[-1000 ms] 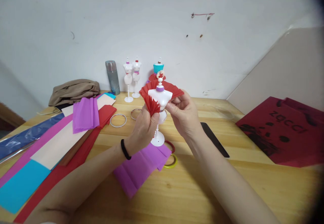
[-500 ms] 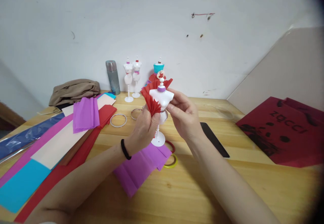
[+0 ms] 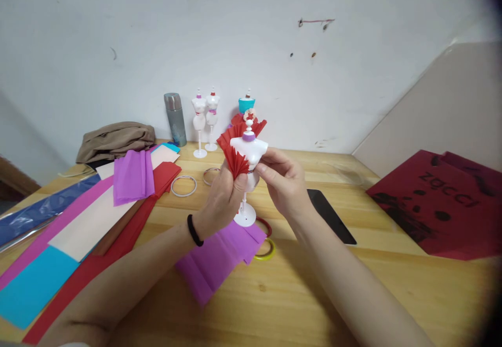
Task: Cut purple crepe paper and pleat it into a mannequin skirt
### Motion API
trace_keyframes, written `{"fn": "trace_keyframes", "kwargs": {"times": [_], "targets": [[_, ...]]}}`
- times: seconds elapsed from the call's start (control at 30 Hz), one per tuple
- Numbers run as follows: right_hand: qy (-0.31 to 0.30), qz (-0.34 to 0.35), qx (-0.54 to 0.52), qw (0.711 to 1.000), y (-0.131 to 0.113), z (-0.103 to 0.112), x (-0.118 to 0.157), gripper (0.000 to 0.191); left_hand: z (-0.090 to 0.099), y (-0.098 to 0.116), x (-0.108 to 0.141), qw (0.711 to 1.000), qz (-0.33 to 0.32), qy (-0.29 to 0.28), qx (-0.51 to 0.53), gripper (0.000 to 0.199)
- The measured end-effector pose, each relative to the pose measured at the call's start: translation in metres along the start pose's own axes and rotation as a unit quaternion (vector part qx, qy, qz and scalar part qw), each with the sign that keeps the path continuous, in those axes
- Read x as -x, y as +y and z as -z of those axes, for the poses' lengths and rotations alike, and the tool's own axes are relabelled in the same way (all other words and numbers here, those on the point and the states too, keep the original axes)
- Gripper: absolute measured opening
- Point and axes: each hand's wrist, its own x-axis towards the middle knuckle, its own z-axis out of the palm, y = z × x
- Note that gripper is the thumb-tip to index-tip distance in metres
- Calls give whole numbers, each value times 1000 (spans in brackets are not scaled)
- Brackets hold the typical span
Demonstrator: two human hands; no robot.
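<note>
My left hand [image 3: 225, 195] pinches the gathered end of a pleated red paper [image 3: 237, 163] against the waist of a small white mannequin [image 3: 251, 150] with a purple neck band. The red pleats fan upward beside and behind the mannequin's shoulder. At the waist's other side is my right hand [image 3: 284, 179], thumb and fingers closed together; what they pinch is hidden. The mannequin's round base stands over a folded purple paper [image 3: 219, 263]. Just behind that base lie a red ring [image 3: 266, 226] and a yellow ring [image 3: 266, 253].
Colored paper strips [image 3: 90, 226] and a brown cloth [image 3: 115, 143] lie on the left. A bottle [image 3: 175, 119], two mannequins [image 3: 199, 119] and a dressed one [image 3: 246, 107] stand behind. To the right are a phone [image 3: 331, 216] and a red bag [image 3: 439, 205].
My right hand has shifted slightly left, its thumb now nearer the mannequin's waist. My left hand keeps its hold on the red paper.
</note>
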Motion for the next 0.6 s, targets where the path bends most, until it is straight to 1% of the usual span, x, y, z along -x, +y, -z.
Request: {"fn": "trace_keyframes", "kwargs": {"times": [0.13, 0.3, 0.4, 0.6], "targets": [[-4, 0, 6, 1000, 2, 1, 0, 28, 0, 0, 0, 1000, -6, 2, 0, 41], [-23, -7, -24, 999, 3, 1, -2, 29, -1, -1, -1, 1000, -11, 5, -4, 40], [-21, -13, -35, 999, 4, 1, -2, 29, -1, -3, 0, 1000, -8, 13, -8, 40], [-18, -16, -29, 999, 5, 1, -2, 29, -1, -2, 0, 1000, 4, 6, -6, 41]]}}
